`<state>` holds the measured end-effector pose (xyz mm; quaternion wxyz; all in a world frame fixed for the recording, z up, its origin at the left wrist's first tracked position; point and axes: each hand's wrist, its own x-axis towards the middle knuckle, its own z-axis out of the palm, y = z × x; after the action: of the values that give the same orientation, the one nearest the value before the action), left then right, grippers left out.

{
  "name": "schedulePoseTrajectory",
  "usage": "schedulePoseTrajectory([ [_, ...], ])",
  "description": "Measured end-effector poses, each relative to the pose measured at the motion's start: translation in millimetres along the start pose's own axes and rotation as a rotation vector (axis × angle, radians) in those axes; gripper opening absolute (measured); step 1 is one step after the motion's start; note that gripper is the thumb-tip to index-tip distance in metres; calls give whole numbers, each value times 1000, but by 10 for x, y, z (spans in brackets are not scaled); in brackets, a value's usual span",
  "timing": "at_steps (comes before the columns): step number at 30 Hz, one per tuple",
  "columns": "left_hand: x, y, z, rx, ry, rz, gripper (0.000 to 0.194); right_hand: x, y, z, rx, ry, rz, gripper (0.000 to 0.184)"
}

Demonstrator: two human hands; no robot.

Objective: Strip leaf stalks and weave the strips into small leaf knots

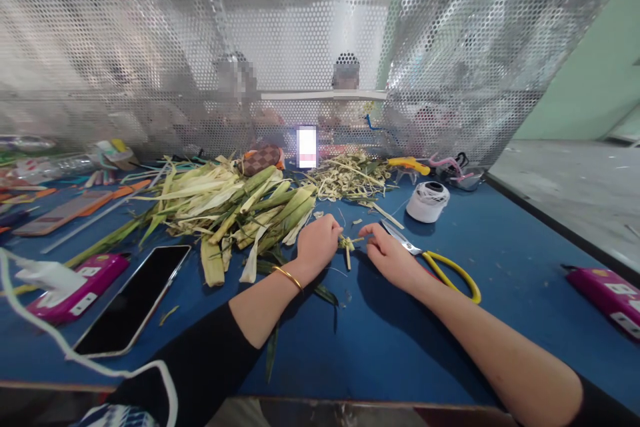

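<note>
My left hand (319, 242) rests on the blue table (480, 240), fingers closed round one end of a small folded leaf piece (347, 245). My right hand (391, 253) pinches the other end of the same piece, thumb and fingers pressed together. A thin white thread trails from the piece across the table. Just behind my right hand lie scissors with yellow handles (440, 265). A pile of green and pale leaf strips (235, 203) lies to the left of my left hand.
A white thread spool (427, 201) stands behind the scissors. A heap of small folded leaf pieces (350, 177) lies at the back. A black phone (133, 299) and pink boxes (75, 287) (607, 290) lie at the sides. A perforated metal screen (450, 60) walls off the back; people sit behind it.
</note>
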<state>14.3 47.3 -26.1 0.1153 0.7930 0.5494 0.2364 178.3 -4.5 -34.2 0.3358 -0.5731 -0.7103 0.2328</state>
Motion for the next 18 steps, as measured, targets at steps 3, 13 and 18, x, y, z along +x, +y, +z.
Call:
schedulePoseTrajectory([
  [3,-49,50,-54,-89,130,165,15,16,-8,-13,84,38,37,23],
  [13,-121,201,-134,-515,253,159,11,9,-83,-50,326,161,-29,29],
  [18,-107,202,-86,-800,284,-212,32,13,-96,-120,427,297,136,29],
])
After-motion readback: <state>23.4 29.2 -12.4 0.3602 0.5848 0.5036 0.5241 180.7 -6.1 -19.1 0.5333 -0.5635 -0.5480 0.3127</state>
